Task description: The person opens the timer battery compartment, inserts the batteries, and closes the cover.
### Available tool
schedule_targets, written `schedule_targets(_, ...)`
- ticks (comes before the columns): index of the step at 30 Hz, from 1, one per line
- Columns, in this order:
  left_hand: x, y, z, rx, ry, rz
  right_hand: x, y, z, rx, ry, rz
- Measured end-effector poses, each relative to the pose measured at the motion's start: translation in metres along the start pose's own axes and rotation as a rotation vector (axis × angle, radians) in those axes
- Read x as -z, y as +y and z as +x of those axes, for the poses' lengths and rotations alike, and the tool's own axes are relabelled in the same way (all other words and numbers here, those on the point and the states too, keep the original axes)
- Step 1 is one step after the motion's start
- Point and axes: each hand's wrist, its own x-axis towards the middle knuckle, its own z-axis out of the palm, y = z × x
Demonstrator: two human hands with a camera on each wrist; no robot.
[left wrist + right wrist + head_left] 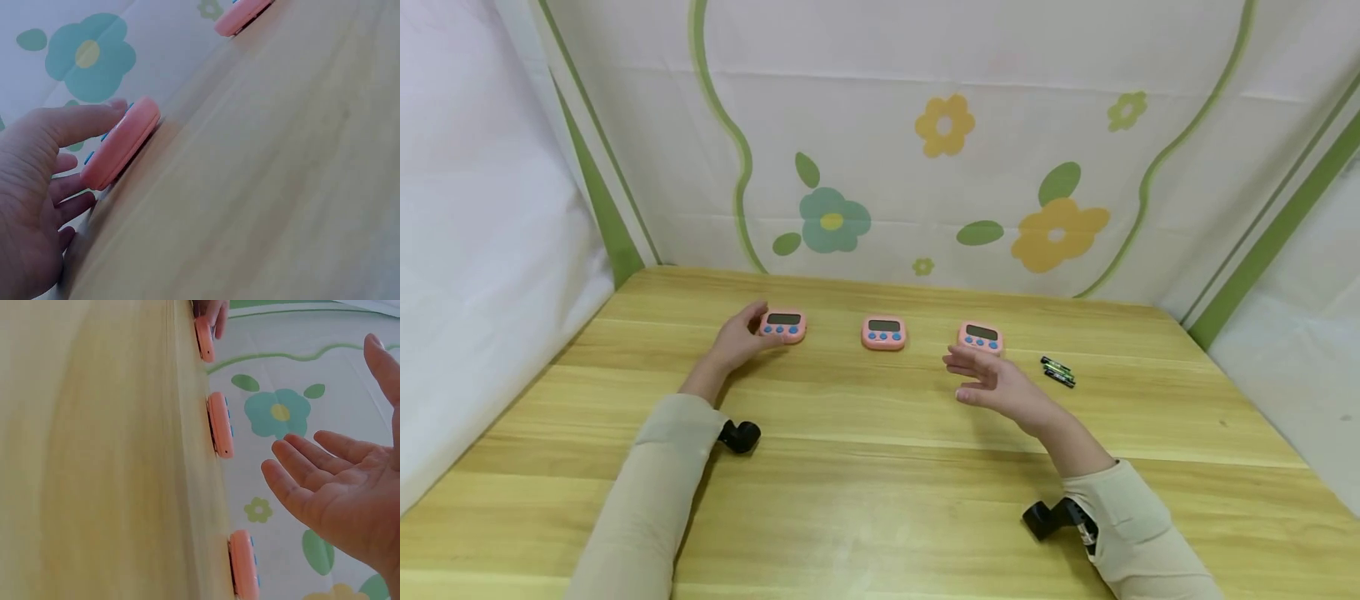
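Three pink digital timers with grey screens and blue buttons lie face up in a row. My left hand (737, 342) holds the left timer (785, 324), its thumb over the near edge and its other fingers around the left side. In the left wrist view this timer (125, 144) stays low at the table. The middle timer (883, 333) lies untouched. My right hand (1000, 385) is held in the air just in front of the right timer (982, 334), fingers extended and palm bare in the right wrist view.
Several small black and green batteries (1057, 372) lie side by side to the right of the timers. The wooden table (850, 500) ends at a white flowered curtain (910, 183) behind, with white cloth on both sides.
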Motion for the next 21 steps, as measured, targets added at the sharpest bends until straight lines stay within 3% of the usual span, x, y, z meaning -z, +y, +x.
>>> schedule_targets(3, -0.0011, 0.0003, 0.0003, -0.003, -0.002, 0.053, -0.0015, 0.0035, -0.0004, -0.006, -0.026, 0.068)
schedule_targets(10, -0.0018, -0.0012, 0.0008, -0.008, 0.017, 0.145, -0.0038, 0.0066, -0.0004, -0.015, -0.042, 0.072)
schedule_targets(21, -0.0035, 0.0015, -0.0002, 0.024, 0.028, 0.077, -0.0031, 0.0075, -0.0001, -0.020, -0.038, 0.067)
